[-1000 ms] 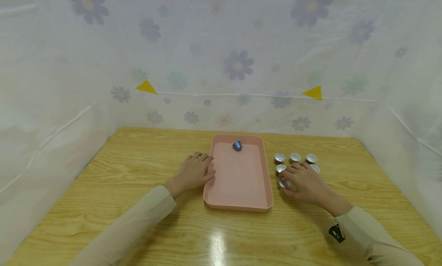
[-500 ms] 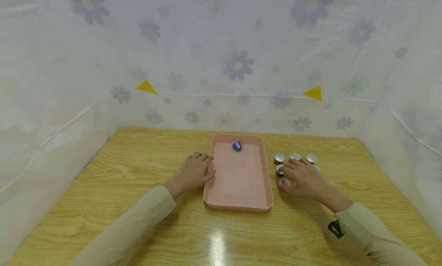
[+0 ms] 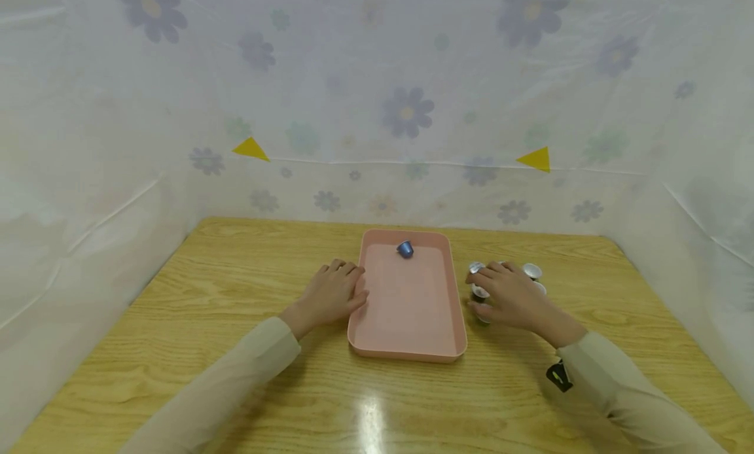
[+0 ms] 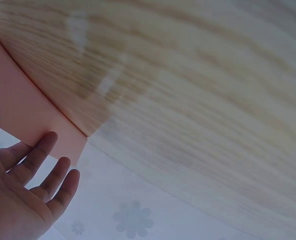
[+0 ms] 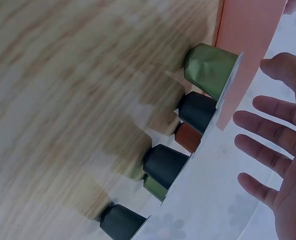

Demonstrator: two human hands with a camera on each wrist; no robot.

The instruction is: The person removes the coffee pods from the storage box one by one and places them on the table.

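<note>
My left hand [image 3: 330,292] rests at the left rim of a pink tray [image 3: 406,310]. In the left wrist view its fingertips touch the tray's outer wall [image 4: 28,107]. A blue coffee capsule [image 3: 405,249] lies on its side near the tray's far end. My right hand [image 3: 514,296] hovers over several coffee capsules right of the tray, its fingers apart and holding nothing. Those capsules stand foil side up. In the right wrist view a green capsule [image 5: 210,70] is nearest the thumb, beside a dark capsule [image 5: 196,111] and an orange-brown capsule [image 5: 187,137]. From above, the hand partly hides the group.
Two silver-lidded capsules, one at the back right [image 3: 532,271] and one just in front of it [image 3: 539,288], show past my right hand. Wood-grain tabletop [image 3: 235,264] surrounds the tray. A flowered sheet [image 3: 377,114] encloses the table's back and sides.
My right hand has shifted left and slightly farther away, from the front capsule to over the left column. The left hand, tray and blue capsule look unmoved.
</note>
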